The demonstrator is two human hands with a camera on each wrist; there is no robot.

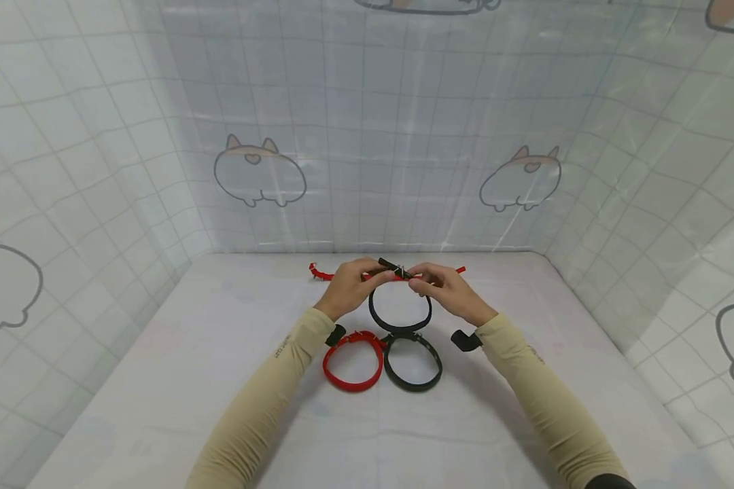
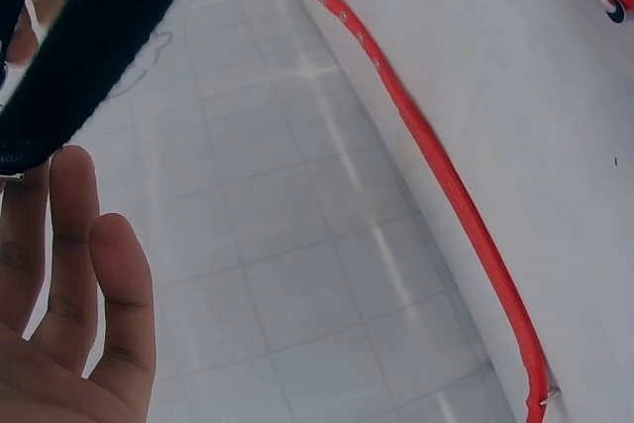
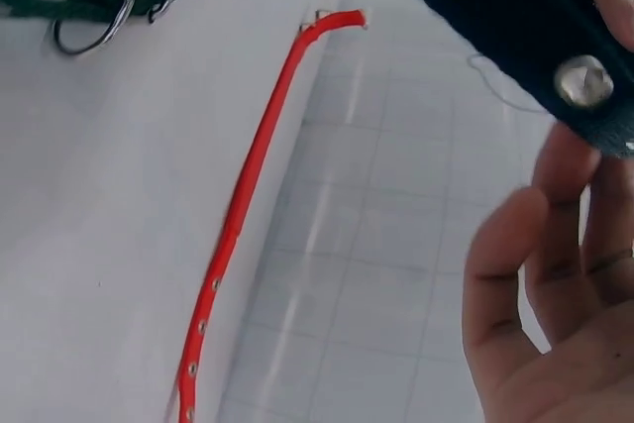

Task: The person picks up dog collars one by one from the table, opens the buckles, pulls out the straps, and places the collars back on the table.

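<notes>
Both hands hold a dark collar (image 1: 400, 329) raised over the table, curved into a loop with its buckle and overlapping ends at the top. My left hand (image 1: 353, 285) pinches the strap just left of the buckle, thumb in front. On the other side, my right hand (image 1: 449, 288) pinches it between thumb and fingers. In the left wrist view, the dark strap (image 2: 109, 47) crosses above the fingertips, and eyelets show at the upper left. A round metal rivet (image 3: 584, 81) shows on the strap in the right wrist view.
Behind the hands, an unbuckled red collar (image 2: 466, 210) with eyelets lies stretched along the table's back edge. Nearer, a looped red collar (image 1: 353, 387) and a looped dark green collar (image 1: 412, 387) lie side by side. Tiled-pattern sheeting (image 1: 391, 170) surrounds the table (image 1: 220, 326).
</notes>
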